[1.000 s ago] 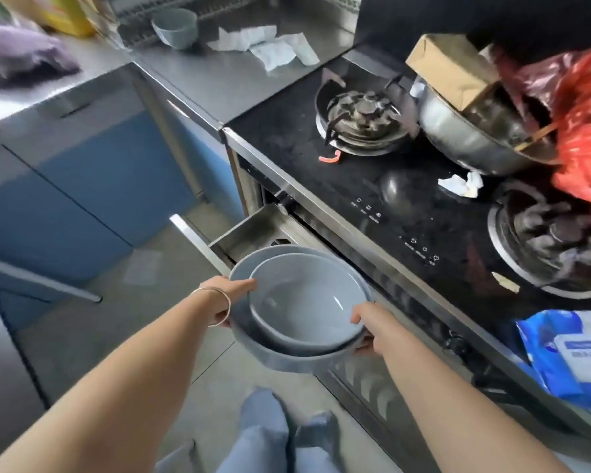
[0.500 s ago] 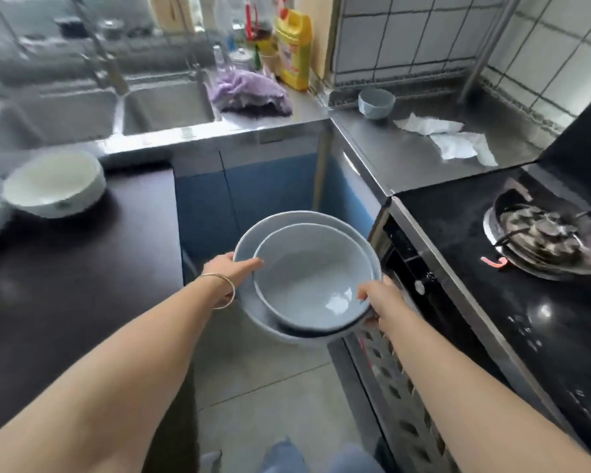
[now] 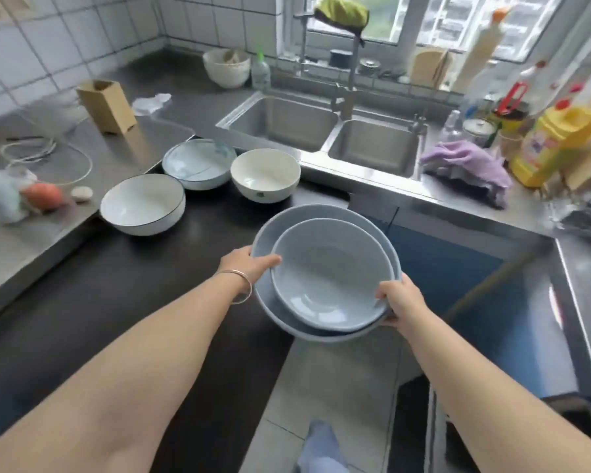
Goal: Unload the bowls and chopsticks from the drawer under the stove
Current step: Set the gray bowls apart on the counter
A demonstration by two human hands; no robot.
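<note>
I hold a stack of two grey-blue bowls (image 3: 328, 278), the smaller nested inside the larger, in the air over the right end of the black counter (image 3: 82, 302). My left hand (image 3: 249, 264) grips the stack's left rim, thumb on top, with a thin bangle at the wrist. My right hand (image 3: 400, 298) grips the right rim. Three bowls stand on the black counter beyond: a white bowl with a dark rim (image 3: 143, 203), a pale blue patterned bowl (image 3: 199, 162) and a cream bowl (image 3: 265, 175). The drawer and the chopsticks are out of view.
A double steel sink (image 3: 325, 131) with a tap lies behind the counter. A purple cloth (image 3: 468, 169), a yellow bottle (image 3: 553, 145) and other bottles crowd its right side. A wooden holder (image 3: 104, 104), a white cable and small items sit on the steel counter at left.
I have turned left from the stove toward the sink corner, carrying the bowl stack with both hands. The stack now hangs over the black counter's end, nearer the three bowls.
</note>
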